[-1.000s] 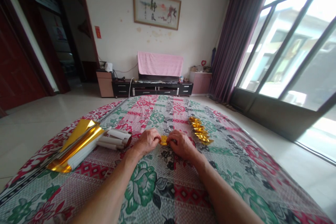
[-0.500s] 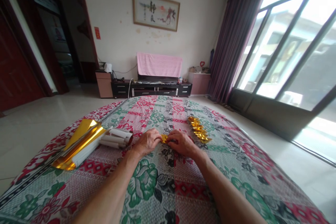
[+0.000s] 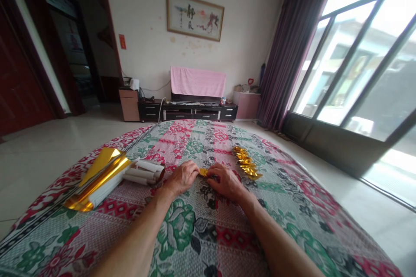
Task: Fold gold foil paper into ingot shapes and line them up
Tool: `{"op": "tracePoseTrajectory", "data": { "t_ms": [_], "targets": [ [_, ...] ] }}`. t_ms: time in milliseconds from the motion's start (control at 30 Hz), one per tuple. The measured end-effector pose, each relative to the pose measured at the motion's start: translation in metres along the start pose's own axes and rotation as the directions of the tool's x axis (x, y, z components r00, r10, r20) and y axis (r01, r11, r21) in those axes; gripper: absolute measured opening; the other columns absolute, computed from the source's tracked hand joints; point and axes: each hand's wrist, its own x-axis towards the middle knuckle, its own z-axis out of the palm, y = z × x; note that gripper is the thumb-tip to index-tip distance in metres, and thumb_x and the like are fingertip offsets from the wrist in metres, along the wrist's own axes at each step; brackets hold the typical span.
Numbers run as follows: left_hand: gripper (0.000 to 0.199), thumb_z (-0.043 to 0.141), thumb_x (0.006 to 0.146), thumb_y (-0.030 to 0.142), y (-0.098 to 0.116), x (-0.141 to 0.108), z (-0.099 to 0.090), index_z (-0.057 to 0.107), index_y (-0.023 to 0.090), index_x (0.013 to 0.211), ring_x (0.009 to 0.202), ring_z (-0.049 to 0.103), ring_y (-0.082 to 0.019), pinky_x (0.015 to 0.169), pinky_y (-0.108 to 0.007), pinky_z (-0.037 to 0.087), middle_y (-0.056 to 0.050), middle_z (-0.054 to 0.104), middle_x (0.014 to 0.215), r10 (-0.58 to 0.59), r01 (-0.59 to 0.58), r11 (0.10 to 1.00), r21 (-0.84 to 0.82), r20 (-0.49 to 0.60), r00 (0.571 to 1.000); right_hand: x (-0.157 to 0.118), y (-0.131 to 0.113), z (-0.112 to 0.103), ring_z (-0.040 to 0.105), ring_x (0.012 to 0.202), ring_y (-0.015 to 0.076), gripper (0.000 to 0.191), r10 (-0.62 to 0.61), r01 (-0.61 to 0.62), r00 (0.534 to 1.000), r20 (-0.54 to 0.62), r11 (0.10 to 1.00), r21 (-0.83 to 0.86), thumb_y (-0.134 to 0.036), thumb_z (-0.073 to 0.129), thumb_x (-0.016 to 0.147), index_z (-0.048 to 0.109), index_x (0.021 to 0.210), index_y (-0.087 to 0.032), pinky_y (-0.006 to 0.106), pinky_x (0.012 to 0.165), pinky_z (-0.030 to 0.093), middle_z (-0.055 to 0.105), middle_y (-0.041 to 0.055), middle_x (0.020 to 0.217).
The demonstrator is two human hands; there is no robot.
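Between my two hands, over the middle of the patterned tablecloth, is a small piece of gold foil paper [image 3: 203, 172]. My left hand [image 3: 183, 176] pinches its left end with closed fingers. On the other end, the curled fingers of my right hand [image 3: 224, 179] grip it too. Much of the piece is hidden by the fingertips, so its exact shape cannot be made out. Right of my right hand lies a row of folded gold foil pieces [image 3: 247, 163]. Sheets of gold foil paper [image 3: 108, 177], partly curled, lie to the left.
White paper rolls [image 3: 143, 172] lie between the gold sheets and my left hand. The floral tablecloth [image 3: 177, 229] covers a rounded table. Beyond it stand a low black cabinet [image 3: 151, 111] and a screen-shaped thing under a pink cloth [image 3: 198, 81]. Windows [image 3: 347, 65] are on the right.
Both hands keep hold of the small gold piece in nearly the same place. The fingers have shifted slightly, and the camera view has tilted a little.
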Motion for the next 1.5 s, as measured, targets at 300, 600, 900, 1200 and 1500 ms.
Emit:
{"op": "tracePoseTrajectory", "data": {
  "t_ms": [300,600,900,1200,1500],
  "targets": [
    [0.019,0.051,0.070,0.009,0.003,-0.003,-0.007,0.065,0.018,0.080,0.075,0.058,-0.013,0.070,-0.023,0.047,-0.002,0.064,0.081,-0.069,0.069,0.989,-0.127,-0.001,0.998,-0.002,-0.002,0.005,0.055,0.086,0.0145,0.018,-0.024,0.024,1.000,-0.005,0.995,-0.095,-0.019,0.052,0.082,0.066,0.092,-0.020,0.027,0.080,0.042,0.062,0.0049,0.091],
    [0.022,0.049,0.073,0.010,-0.004,-0.001,-0.002,0.070,0.018,0.071,0.076,0.060,-0.013,0.073,-0.023,0.048,-0.004,0.067,0.082,-0.025,0.022,0.990,-0.136,-0.015,1.000,-0.002,0.004,0.008,0.056,0.084,0.0126,0.018,-0.001,0.001,0.999,-0.042,1.000,-0.010,-0.012,0.051,0.079,0.067,0.084,-0.019,0.024,0.079,0.042,0.062,0.0030,0.091],
    [0.019,0.054,0.070,0.012,0.008,0.002,-0.009,0.068,0.016,0.082,0.073,0.060,-0.012,0.068,-0.021,0.047,-0.003,0.067,0.081,-0.173,0.172,0.974,-0.148,0.009,0.985,0.002,0.005,0.009,0.056,0.080,0.0135,0.015,0.020,-0.017,0.996,-0.085,0.999,0.039,-0.009,0.055,0.074,0.066,0.076,-0.019,0.024,0.075,0.042,0.063,0.0023,0.082],
    [0.029,0.049,0.075,0.014,-0.002,0.001,-0.003,0.064,0.019,0.099,0.075,0.061,-0.011,0.070,-0.019,0.047,-0.002,0.068,0.086,-0.213,0.209,0.958,-0.196,-0.002,0.977,0.002,0.004,0.006,0.055,0.079,0.0133,0.015,0.052,-0.048,0.996,-0.071,0.997,0.056,-0.007,0.054,0.073,0.064,0.076,-0.018,0.024,0.074,0.041,0.063,0.0021,0.079],
    [0.017,0.054,0.072,0.013,0.005,0.004,-0.001,0.067,0.018,0.083,0.073,0.059,-0.013,0.068,-0.023,0.046,-0.003,0.065,0.081,-0.158,0.157,0.984,-0.080,-0.005,0.987,0.003,0.010,0.003,0.056,0.077,0.0131,0.025,0.107,-0.103,0.994,-0.037,0.990,0.092,-0.005,0.054,0.068,0.064,0.088,-0.018,0.024,0.072,0.042,0.064,0.0023,0.085]
  ]
}}
